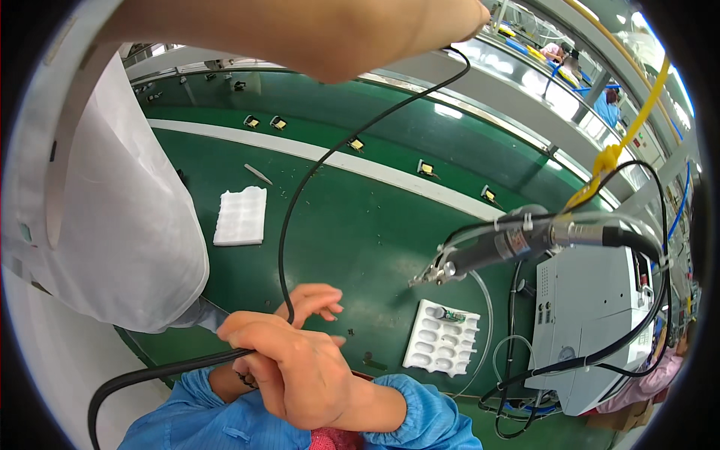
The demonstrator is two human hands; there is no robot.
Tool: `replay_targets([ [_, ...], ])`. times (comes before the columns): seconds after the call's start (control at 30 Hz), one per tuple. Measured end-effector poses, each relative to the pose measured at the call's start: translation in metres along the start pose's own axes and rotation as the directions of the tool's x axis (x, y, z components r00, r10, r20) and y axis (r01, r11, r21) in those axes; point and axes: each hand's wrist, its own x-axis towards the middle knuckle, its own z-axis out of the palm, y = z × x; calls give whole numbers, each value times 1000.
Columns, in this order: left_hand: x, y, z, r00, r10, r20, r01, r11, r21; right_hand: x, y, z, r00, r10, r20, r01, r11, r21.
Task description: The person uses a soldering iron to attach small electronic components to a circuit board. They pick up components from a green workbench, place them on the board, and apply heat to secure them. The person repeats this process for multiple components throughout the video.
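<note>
Hands (pixel 300 360) crossed, fingers (pixel 319 300) curled

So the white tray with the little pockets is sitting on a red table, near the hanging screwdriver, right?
Not quite: the table is green, not red, as the head view shows. The white tray with the little pockets does sit on it, near the hanging screwdriver.

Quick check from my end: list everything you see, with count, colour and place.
cable: 1, black, from top across belt to the hands
small parts: about 6, black-yellow, along belt
tray: 1, white, right of hands
foam pad: 1, white, left on belt
driver: 1, grey, hanging right
control box: 1, grey, right
co-worker's arm: 1, top
left hand: under right, by cable
right hand: gripping cable
</note>
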Motion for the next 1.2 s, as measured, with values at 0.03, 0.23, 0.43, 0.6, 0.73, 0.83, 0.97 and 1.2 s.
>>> replay_targets([
  [0.03, 4, 0, 2, 999, 3, -41, -4, 1000, -26, 0, -1, -2, 1000, 17, 6, -17, 999, 32],
  [0.23, 16, 42, -8, 927, -351, -135, 185, 738, -648, 1, -19, -28, 992, 99, 78, -106, 990, 93],
  [0.43, 23, 35, -28, 974, -227, -16, 89, 447, -890, -4, -22, -64, 992, 128, 13, -123, 974, -191],
  [0.6, 51, 70, -49, 999, -19, 44, 48, 401, -915, -25, -4, -127, 939, -2, -343, -109, 946, -304],
  [0.73, 63, 70, -55, 991, 131, 35, -7, 307, -952, -18, 25, -161, 853, 51, -519, -314, 845, -433],
  [0.83, 64, 73, -51, 988, 156, -2, -53, 321, -946, -7, 51, -169, 863, 259, -435, -352, 924, -148],
  [0.97, 65, 71, -55, 991, 131, 18, -52, 513, -857, -3, 61, -174, 863, 400, -308, -403, 913, 56],
  [1.2, 117, 102, -58, 954, 300, -22, -61, 122, -991, -9, 48, -190, 834, 349, -428, -357, 932, 65],
])
